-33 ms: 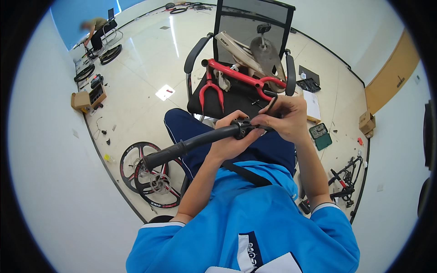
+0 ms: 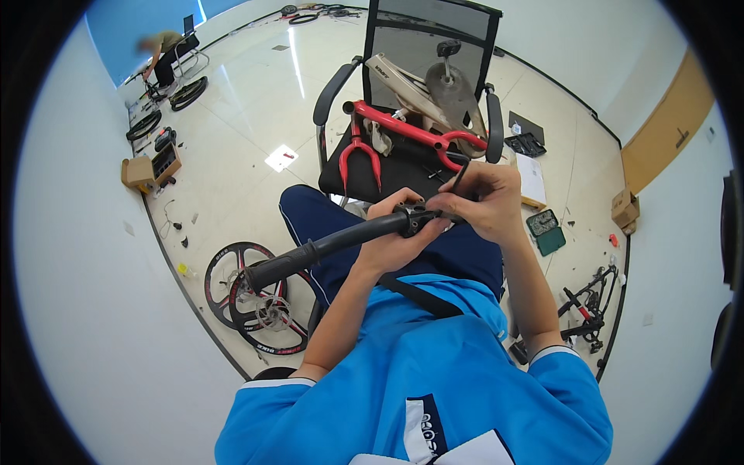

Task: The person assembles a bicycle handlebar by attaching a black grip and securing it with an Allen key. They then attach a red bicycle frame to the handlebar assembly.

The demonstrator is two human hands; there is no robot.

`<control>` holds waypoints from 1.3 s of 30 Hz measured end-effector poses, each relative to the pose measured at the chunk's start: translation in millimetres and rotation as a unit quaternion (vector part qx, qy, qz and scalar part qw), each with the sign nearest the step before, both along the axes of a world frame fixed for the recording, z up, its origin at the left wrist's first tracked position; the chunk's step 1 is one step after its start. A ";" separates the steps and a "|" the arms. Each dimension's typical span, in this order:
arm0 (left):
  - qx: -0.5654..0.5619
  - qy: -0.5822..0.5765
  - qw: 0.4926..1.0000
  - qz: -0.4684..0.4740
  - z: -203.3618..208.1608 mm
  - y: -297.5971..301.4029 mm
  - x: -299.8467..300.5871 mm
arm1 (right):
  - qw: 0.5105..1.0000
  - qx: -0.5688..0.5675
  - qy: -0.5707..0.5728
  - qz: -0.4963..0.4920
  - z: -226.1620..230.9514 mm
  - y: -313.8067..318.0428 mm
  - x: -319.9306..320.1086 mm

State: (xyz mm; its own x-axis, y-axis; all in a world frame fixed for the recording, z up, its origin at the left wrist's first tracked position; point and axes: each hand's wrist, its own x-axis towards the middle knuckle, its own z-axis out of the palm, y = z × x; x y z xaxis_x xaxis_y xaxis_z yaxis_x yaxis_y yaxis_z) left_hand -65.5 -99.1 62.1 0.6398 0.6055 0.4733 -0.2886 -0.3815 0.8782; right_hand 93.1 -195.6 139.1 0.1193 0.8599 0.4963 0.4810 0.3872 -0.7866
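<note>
We see the left hand (image 2: 399, 240) hold a black handlebar (image 2: 325, 246) while the right hand (image 2: 484, 203) pokes a thin tool (image 2: 457, 177) into its end.

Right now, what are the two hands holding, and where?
The left hand grips the black handlebar near its clamp end; the right hand pinches a thin black tool at that clamp.

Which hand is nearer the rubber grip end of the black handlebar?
Left. The left hand wraps the handlebar partway toward its grip end; the right hand works at the opposite end.
</note>
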 end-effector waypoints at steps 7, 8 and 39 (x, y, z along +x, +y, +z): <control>-0.103 -0.038 0.994 0.003 2.8 0.8 0.9 | 0.978 0.026 0.197 0.062 2.4 6.9 -25.4; -0.096 -0.027 0.995 0.001 1.6 2.9 -0.5 | 0.982 0.029 0.177 0.054 -0.4 7.9 -23.4; -0.140 -0.013 0.987 -0.079 -1.2 -5.2 -0.1 | 0.993 -0.024 0.106 0.038 -1.6 -9.0 -14.8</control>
